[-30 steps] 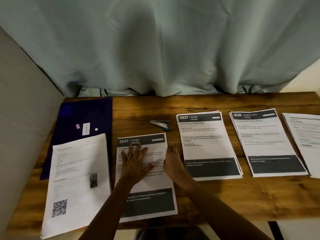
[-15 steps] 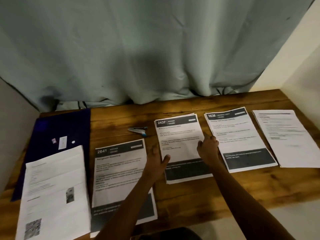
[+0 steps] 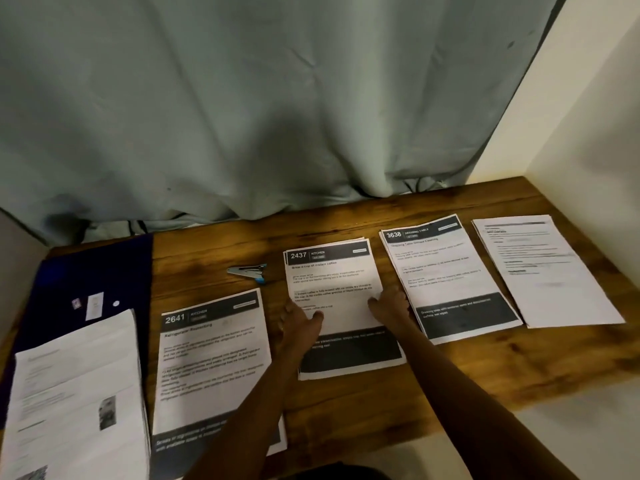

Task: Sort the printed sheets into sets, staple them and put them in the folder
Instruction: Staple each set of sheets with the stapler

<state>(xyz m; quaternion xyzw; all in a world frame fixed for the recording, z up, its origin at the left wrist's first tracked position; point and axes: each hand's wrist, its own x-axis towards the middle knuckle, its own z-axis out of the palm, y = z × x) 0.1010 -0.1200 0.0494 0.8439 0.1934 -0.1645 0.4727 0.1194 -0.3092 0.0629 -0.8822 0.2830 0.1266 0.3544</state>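
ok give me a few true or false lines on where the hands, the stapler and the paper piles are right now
1. The left hand and the right hand both rest on the 2437 pile. True.
2. The stapler lies on the 3638 pile. False: it lies on the bare table, farther back, between the 2641 pile and the 2437 pile.
3. The leftmost pile partly overlaps the dark folder. True.
4. Three piles of sheets are laid out. False: there are five.
5. The 3638 pile lies to the right of the 2437 pile. True.
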